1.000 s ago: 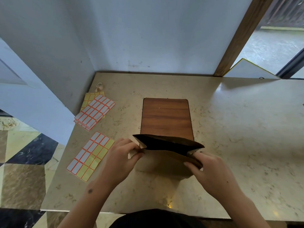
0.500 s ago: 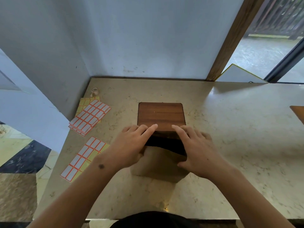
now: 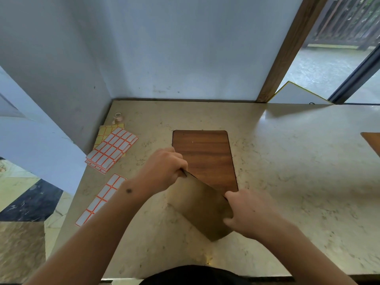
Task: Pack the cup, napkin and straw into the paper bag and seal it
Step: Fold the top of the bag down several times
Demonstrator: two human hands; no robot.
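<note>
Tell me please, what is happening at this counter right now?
A person is working on a brown paper bag on a marble counter. The left hand grips one end of the bag's top edge and the right hand grips the other, with the mouth pressed flat. Label sticker sheets and a small tape roll lie at the left. The bag's contents are not visible.

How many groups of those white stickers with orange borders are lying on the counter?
2. A fanned stack of white, orange-bordered label sheets lies by the left wall; a single sheet lies nearer, partly hidden under the left forearm. How many sheets the stack holds is unclear.
</note>
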